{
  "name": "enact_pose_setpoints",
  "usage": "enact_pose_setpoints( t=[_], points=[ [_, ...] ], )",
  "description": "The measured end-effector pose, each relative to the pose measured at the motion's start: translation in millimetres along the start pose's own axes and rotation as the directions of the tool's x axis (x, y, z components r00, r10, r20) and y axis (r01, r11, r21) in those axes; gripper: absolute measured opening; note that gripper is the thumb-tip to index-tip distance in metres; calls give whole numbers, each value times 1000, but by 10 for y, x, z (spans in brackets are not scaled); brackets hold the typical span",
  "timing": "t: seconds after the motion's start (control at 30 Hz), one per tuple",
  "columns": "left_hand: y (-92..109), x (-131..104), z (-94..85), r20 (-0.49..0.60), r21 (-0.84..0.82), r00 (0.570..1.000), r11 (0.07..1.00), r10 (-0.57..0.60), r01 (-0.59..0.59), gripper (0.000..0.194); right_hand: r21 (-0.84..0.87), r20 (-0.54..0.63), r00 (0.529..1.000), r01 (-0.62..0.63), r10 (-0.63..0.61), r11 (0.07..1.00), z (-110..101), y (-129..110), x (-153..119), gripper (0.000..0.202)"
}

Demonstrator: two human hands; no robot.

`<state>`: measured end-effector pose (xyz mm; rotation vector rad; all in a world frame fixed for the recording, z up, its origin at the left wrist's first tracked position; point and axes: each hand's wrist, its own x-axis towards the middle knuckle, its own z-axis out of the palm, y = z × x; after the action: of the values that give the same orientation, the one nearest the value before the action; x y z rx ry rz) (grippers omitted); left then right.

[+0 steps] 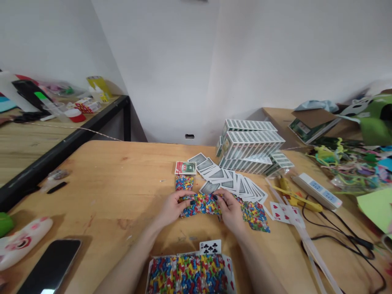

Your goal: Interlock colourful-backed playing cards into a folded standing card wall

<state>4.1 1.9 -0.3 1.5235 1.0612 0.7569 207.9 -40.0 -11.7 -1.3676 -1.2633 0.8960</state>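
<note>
A strip of playing cards with a busy red, blue, yellow and green pattern (202, 205) lies across the table in front of me. My left hand (176, 207) pinches its left part, thumb on the front. Farther right, my right hand (229, 207) has thumb and fingers closed on the same strip, which continues past it toward the right. Just behind my left hand are another patterned piece (184, 182) and a green-and-red card pack (185, 168). Close to me, between my forearms, is a patterned block of cards (188, 273), with a ten of clubs (210, 247) at its back edge.
Loose grey-backed cards (228, 179) fan out behind my hands, before stacked striped boxes (249, 145). To the right are a yellow glue gun (298, 200), a power strip (318, 190) and cables. A phone (50, 265) and a white pouch (26, 243) lie left.
</note>
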Motion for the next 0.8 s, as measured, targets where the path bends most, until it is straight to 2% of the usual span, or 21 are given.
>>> enact_pose_setpoints(
  t=[0.3, 0.4, 0.47, 0.53, 0.63, 0.73, 0.8],
  points=[
    [-39, 8, 1, 22, 11, 999, 999, 37, -37, 23, 2, 28, 1000, 14, -14, 1000, -6, -49, 8, 15],
    [-25, 12, 3, 40, -30, 999, 1000, 9, -8, 23, 12, -26, 999, -47, 48, 999, 23, -95, -10, 16],
    [-8, 16, 10, 16, -67, 1000, 997, -24, 25, 27, 63, -28, 994, -105, 107, 993, 52, -148, -32, 25],
    [14, 21, 18, -57, -143, 997, 988, -59, 50, 35, 150, 42, 985, -170, 166, 974, 90, -207, -58, 30],
    [46, 29, 21, -164, -340, 978, 938, -131, 69, 44, 299, 179, 954, -286, 240, 910, 161, -270, -94, 31],
    [63, 26, 23, -146, -466, 965, 876, -216, 125, 43, 389, 218, 949, -300, 230, 871, 221, -280, -115, 33],
    [62, 13, 33, -139, -440, 960, 884, -241, 158, 41, 397, 211, 956, -274, 203, 876, 233, -263, -117, 31]
  ],
)
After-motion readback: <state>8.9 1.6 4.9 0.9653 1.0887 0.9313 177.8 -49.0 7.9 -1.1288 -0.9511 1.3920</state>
